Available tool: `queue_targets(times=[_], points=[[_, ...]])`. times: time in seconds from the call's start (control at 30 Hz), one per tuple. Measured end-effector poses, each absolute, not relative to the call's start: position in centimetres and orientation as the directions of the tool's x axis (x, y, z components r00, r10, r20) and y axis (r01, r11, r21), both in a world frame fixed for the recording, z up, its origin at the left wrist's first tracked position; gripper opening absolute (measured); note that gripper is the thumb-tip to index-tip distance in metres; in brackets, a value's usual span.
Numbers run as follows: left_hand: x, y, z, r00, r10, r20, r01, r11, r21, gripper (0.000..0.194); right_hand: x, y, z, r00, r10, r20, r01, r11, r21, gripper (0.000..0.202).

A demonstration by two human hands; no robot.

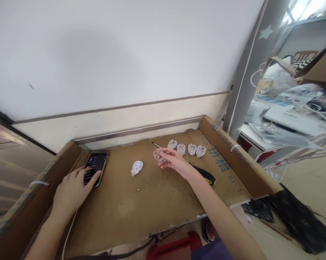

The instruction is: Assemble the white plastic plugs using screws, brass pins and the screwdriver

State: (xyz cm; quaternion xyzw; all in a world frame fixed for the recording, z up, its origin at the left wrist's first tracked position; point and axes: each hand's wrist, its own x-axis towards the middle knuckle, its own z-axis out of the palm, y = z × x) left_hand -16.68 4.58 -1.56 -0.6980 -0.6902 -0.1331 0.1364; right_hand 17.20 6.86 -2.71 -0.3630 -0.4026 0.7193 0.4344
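My left hand closes round the lower part of a phone, its fingers at the left side and its thumb on the right; a cable runs down below the hand. Between the fingertips of my right hand is a clear plastic plug part with brass-coloured bits in it, held above the cardboard. A white plug part lies to its left, and a small screw-like piece is nearer me. Behind my right wrist shows a black and yellow handle, partly hidden by the forearm.
Several clear plugs with pins up, among them one plug, stand in a row at the back right. A cardboard tray with raised side walls holds everything. Beyond it, a cluttered table stands right; a red stool is below.
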Motion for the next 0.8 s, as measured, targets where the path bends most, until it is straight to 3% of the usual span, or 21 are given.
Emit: queue_targets(times=[0.1, 0.3, 0.4, 0.5, 0.63, 0.8], points=[[-16.3, 3.8, -0.6, -0.072, 0.947, 0.314, 0.996, 0.086, -0.031, 0.06, 17.1, 6.9, -2.7, -0.337, 0.923, -0.187, -0.33, -0.302, -0.894, 0.031], [-13.7, 1.9, 0.7, -0.194, 0.935, 0.296, 0.971, 0.141, 0.193, 0.053, 17.0, 6.7, -2.3, -0.281, 0.935, -0.218, -0.308, -0.303, -0.902, 0.026], [-10.7, 2.6, 0.9, -0.09, 0.931, 0.354, 0.965, -0.006, 0.262, 0.046, 17.1, 6.8, -2.3, -0.251, 0.939, -0.235, -0.301, -0.306, -0.903, 0.023], [-7.3, 4.0, 0.7, 0.068, 0.888, 0.454, 0.949, -0.198, 0.246, 0.042, 17.2, 6.9, -2.4, -0.232, 0.941, -0.246, -0.306, -0.311, -0.9, 0.023], [-4.2, 5.1, -1.1, 0.294, 0.859, 0.419, 0.886, -0.409, 0.217, 0.037, 17.1, 7.1, -2.6, -0.241, 0.93, -0.278, -0.297, -0.344, -0.891, 0.027], [-4.2, 5.0, -4.1, 0.315, 0.896, 0.313, 0.892, -0.392, 0.226, 0.034, 17.1, 7.0, -2.6, -0.262, 0.908, -0.326, -0.268, -0.393, -0.88, 0.035]])
